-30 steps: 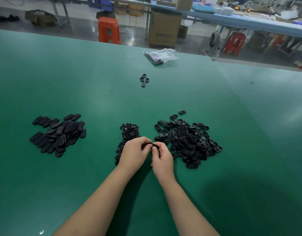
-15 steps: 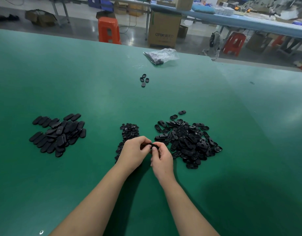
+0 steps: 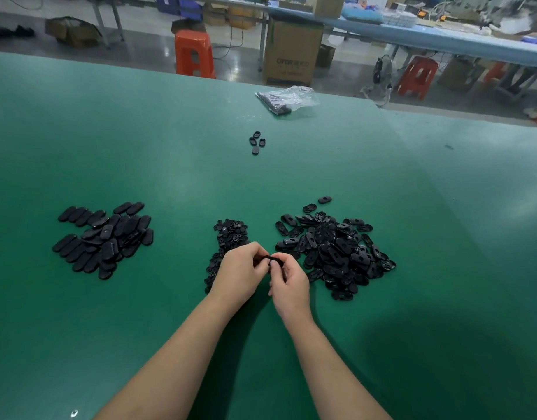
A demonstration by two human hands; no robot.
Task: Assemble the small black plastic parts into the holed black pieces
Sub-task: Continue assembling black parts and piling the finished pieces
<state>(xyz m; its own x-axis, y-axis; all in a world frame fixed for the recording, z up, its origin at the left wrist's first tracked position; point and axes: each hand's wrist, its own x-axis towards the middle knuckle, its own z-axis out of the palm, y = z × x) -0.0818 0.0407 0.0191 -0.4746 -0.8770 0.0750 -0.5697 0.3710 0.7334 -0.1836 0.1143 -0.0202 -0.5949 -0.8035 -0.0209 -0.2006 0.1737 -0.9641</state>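
Green matting covers the table (image 3: pixel 140 131) in front of me, and my two hands meet over it near the middle of the view. My left hand (image 3: pixel 241 272) curls its fingers round one end of a black piece (image 3: pixel 271 260), and my right hand (image 3: pixel 291 281) pinches the other end between thumb and fingertips, so the piece sits right between both hands, held above the mat; so little of it shows that I cannot tell whether it is a holed piece, a small part, or both together. At about 1 o'clock from my hands, just beside the right one, lies the heap of holed black pieces (image 3: pixel 334 247). At 11 o'clock, partly hidden behind my left hand, lies the narrow pile of small black parts (image 3: pixel 228 234). Well off at 9 o'clock sits the pile of smooth black ovals (image 3: pixel 105 237). Farther out at 12 o'clock rest four loose pieces (image 3: pixel 256 142), and beyond them a clear plastic bag (image 3: pixel 287 98) near the table's far edge. Compared with a second ago, my hands are in nearly the same spot with the same grip; the piles, the loose pieces and the bag have not shifted.
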